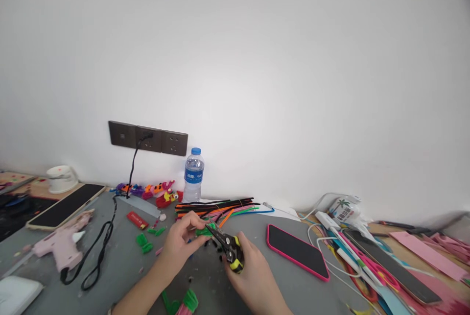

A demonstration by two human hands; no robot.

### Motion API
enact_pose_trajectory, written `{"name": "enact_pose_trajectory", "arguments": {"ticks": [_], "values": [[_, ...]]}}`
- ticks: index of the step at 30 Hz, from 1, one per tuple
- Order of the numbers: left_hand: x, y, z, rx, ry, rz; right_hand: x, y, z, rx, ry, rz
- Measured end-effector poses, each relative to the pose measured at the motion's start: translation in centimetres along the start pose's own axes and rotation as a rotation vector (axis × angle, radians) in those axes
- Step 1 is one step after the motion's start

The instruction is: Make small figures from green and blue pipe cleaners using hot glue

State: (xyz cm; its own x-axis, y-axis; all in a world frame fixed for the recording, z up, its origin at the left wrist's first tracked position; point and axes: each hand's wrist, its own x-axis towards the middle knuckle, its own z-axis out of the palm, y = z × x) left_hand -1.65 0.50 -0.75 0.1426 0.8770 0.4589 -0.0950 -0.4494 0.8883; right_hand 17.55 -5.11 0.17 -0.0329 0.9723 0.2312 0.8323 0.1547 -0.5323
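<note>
One green fuzzy piece [205, 230] is sitting before the water bottle [193, 178]: the left hand [182, 239], angling inward with curled fingers, is pinching it, while the right hand [252, 267], angling oppositely, is gripping one pair of pliers [230, 245]. Two phones [298, 252] are flanking the bottle; one glue gun [62, 246] is lying left of it.

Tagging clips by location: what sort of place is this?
Probably a craft workbench against a wall: there's a pink glue gun, a bundle of coloured pipe cleaners, and pliers in the right hand.
</note>
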Motion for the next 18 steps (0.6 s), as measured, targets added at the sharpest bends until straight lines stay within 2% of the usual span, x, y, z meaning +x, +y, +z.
{"name": "enact_pose_trajectory", "arguments": {"ticks": [7,13,18], "values": [[0.1,0.2,-0.2,-0.017,0.109,-0.062,0.9,1.1,-1.2,0.139,0.096,0.061],[-0.1,0.4,0.0,0.081,0.05,-0.052,0.7,1.1,-0.6,0.098,0.062,0.026],[-0.1,0.4,0.3,0.06,0.044,0.006,0.2,0.4,-0.1,0.032,0.025,0.011]]}}
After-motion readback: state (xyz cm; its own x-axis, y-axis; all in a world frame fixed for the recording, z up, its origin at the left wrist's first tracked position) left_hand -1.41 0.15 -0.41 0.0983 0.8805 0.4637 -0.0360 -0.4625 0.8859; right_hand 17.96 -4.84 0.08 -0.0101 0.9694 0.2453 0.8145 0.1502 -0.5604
